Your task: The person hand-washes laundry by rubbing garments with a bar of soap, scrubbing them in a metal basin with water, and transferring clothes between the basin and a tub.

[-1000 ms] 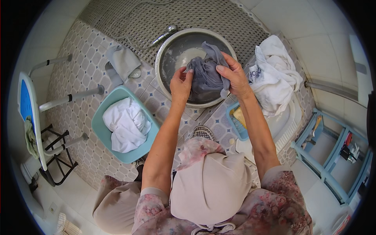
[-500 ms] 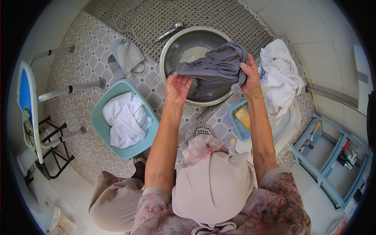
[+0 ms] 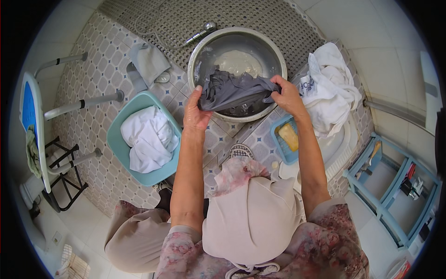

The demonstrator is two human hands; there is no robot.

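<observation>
The washbasin (image 3: 265, 48) sits at the edge of the perforated mat (image 3: 265, 13), with a garment (image 3: 239, 94) stretched over its near half between left hand (image 3: 197, 114) and right hand (image 3: 290, 97). The showerhead (image 3: 210, 26) lies just beyond its left rim. Left and nearer stands a tub (image 3: 155, 176) with laundry (image 3: 149, 139) in it; farther left, a shower seat (image 3: 28, 102) bears a rag (image 3: 33, 153). Right of the washbasin lie a towel (image 3: 332, 93) and, nearer, a soap dish (image 3: 291, 157) holding a soap bar (image 3: 288, 136); a rack (image 3: 380, 207) stands farther right
</observation>
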